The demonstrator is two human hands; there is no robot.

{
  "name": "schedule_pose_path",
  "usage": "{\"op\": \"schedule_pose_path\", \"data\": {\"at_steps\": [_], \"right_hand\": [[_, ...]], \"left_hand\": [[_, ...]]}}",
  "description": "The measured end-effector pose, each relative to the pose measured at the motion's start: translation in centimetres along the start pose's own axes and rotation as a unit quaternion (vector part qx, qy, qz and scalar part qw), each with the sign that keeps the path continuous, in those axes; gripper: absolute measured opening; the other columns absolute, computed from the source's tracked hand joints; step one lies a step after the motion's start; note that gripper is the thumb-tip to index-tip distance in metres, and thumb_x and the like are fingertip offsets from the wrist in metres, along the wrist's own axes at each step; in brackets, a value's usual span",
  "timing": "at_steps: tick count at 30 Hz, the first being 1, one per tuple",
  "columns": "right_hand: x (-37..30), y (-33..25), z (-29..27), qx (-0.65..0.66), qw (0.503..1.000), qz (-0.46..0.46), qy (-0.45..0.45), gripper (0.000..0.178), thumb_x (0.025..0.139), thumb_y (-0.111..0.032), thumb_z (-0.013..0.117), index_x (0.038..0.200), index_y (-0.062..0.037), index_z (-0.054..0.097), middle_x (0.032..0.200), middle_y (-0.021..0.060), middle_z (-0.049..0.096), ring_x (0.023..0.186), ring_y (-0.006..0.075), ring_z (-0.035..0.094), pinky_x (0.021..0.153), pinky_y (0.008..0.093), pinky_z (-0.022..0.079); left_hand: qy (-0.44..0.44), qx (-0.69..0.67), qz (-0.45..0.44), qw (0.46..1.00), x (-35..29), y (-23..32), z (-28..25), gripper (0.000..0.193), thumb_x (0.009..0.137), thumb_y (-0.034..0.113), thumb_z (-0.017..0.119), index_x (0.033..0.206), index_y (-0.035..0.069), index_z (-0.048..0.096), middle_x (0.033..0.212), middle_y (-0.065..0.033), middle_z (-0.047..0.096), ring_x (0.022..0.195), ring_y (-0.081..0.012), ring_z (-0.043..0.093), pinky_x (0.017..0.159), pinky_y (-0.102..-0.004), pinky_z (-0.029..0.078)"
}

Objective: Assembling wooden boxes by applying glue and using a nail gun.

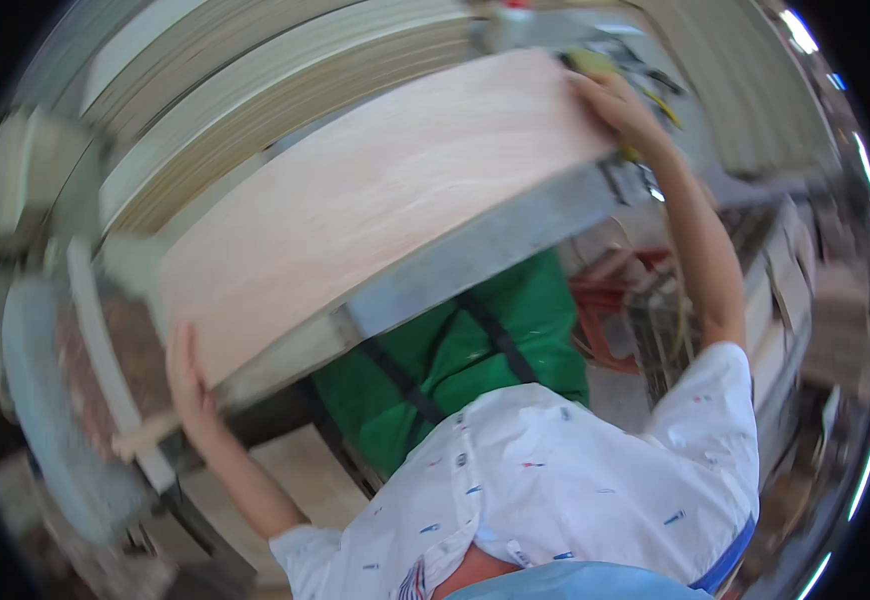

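Observation:
A long, pale pinkish wooden board (pixel 385 190) lies slantwise in front of me, its left end nearer and its right end farther away. My left hand (pixel 190 375) grips the left end, fingers along the edge and partly blurred. At the far right end my right hand (pixel 615 105) is closed around the board's edge, its thumb side partly hidden. Just beyond those fingers sits a small yellow-green thing (pixel 588 63), too blurred to name. Beneath the board, a grey work surface (pixel 485 250) shows along its near side.
Stacks of long pale boards (pixel 285 110) stand behind, with another stack (pixel 745 90) at the far right. Blurred tools (pixel 650 80) lie near my right hand. A pale strip of wood (pixel 105 340) stands at left. A red frame (pixel 605 300) is at right, beside my green apron (pixel 455 360).

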State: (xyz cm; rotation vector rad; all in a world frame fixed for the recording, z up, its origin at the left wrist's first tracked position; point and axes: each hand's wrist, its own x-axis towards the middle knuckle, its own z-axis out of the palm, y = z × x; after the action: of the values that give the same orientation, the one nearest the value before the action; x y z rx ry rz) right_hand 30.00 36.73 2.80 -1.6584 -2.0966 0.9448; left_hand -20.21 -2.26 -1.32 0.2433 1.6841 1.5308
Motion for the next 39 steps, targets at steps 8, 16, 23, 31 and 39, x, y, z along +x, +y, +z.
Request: {"op": "schedule_pose_path", "data": {"at_steps": [8, 16, 23, 31, 39], "right_hand": [[-2.4, -2.2, -0.3, 0.29, 0.954, -0.032, 0.063, 0.029, 0.095, -0.032, 0.051, 0.096, -0.0054, 0.062, 0.075, -0.0041, 0.052, 0.069, 0.0051, 0.048, 0.062, 0.0226, 0.037], [-1.4, 2.9, 0.4, 0.526, 0.843, -0.109, -0.027, 0.04, 0.098, -0.037, 0.043, 0.118, -0.004, 0.054, 0.112, 0.0058, 0.059, 0.108, 0.0183, 0.054, 0.096, 0.036, 0.039], [-1.7, 3.8, 0.1, 0.572, 0.808, -0.14, -0.021, 0.038, 0.1, -0.032, 0.039, 0.119, -0.0021, 0.051, 0.119, 0.0093, 0.055, 0.117, 0.0243, 0.049, 0.107, 0.0423, 0.032], [-1.8, 5.1, -0.8, 0.616, 0.775, -0.136, -0.031, 0.041, 0.098, -0.033, 0.042, 0.122, -0.0002, 0.049, 0.124, 0.0122, 0.053, 0.121, 0.0248, 0.046, 0.109, 0.0419, 0.029], [-1.8, 5.8, -1.3, 0.626, 0.758, -0.167, -0.072, 0.04, 0.098, -0.032, 0.043, 0.122, -0.0007, 0.05, 0.123, 0.0118, 0.054, 0.12, 0.0251, 0.046, 0.109, 0.0422, 0.029]], "left_hand": [[-0.063, -0.071, 0.191, 0.977, -4.1, 1.3, -0.2, 0.069, 0.075, 0.013, 0.07, 0.136, 0.002, 0.039, 0.127, -0.0076, 0.05, 0.118, -0.0186, 0.047, 0.1, -0.0331, 0.038], [-0.088, -0.097, 0.341, 0.931, -5.8, 1.1, -1.4, 0.097, 0.054, -0.001, 0.081, 0.135, 0.017, 0.03, 0.129, -0.0055, 0.046, 0.122, -0.0227, 0.044, 0.103, -0.0416, 0.037], [-0.102, -0.117, 0.334, 0.93, -6.4, 0.4, -1.8, 0.092, 0.056, -0.01, 0.073, 0.131, 0.02, 0.031, 0.124, -0.0026, 0.045, 0.12, -0.0208, 0.045, 0.101, -0.0406, 0.042], [-0.105, -0.117, 0.348, 0.924, -6.7, 0.5, -1.3, 0.088, 0.056, -0.012, 0.071, 0.129, 0.019, 0.032, 0.123, -0.001, 0.045, 0.118, -0.0189, 0.046, 0.1, -0.0394, 0.043], [-0.104, -0.121, 0.347, 0.924, -7.0, 0.8, -0.9, 0.089, 0.055, -0.014, 0.07, 0.129, 0.019, 0.033, 0.123, -0.0015, 0.046, 0.119, -0.0194, 0.047, 0.1, -0.0396, 0.043]]}}
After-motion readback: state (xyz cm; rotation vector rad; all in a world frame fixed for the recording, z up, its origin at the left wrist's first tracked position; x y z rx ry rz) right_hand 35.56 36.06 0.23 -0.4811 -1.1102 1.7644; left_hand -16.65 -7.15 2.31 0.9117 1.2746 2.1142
